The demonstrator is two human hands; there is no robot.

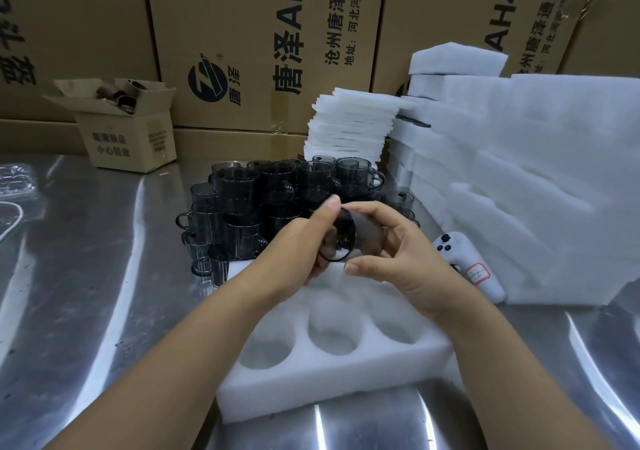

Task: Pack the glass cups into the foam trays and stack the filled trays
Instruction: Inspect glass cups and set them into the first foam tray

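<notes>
Left hand (304, 241) and right hand (398, 252) both clamped on 1 smoky dark glass cup (349, 238), held on its side in the air between them: left thumb up over the rim, right fingers wrapped round the body, right thumb under. Can't tell where its handle points; hidden behind the fingers. Cup sits above the far half of the white foam tray with round pockets (332, 377), not touching it. Tray lies flat on the shiny steel desk (86, 259), right in front of the person. 3 near-row pockets are visible and all empty; the far row is mostly hidden by hands and forearms, so unsure, but no cup shows there. Read: this tray is at or near 0 filled, first cup about to go in. Supply is the pile of dark glass cups with handles (277, 200) stacked just behind the tray, still a big pile, so most of the work is left. Tall white foam stacks (519, 179) on the right look like earlier packed trays or spare stock; can't tell which. White game-style controller (464, 262) lies between tray and foam stack.
</notes>
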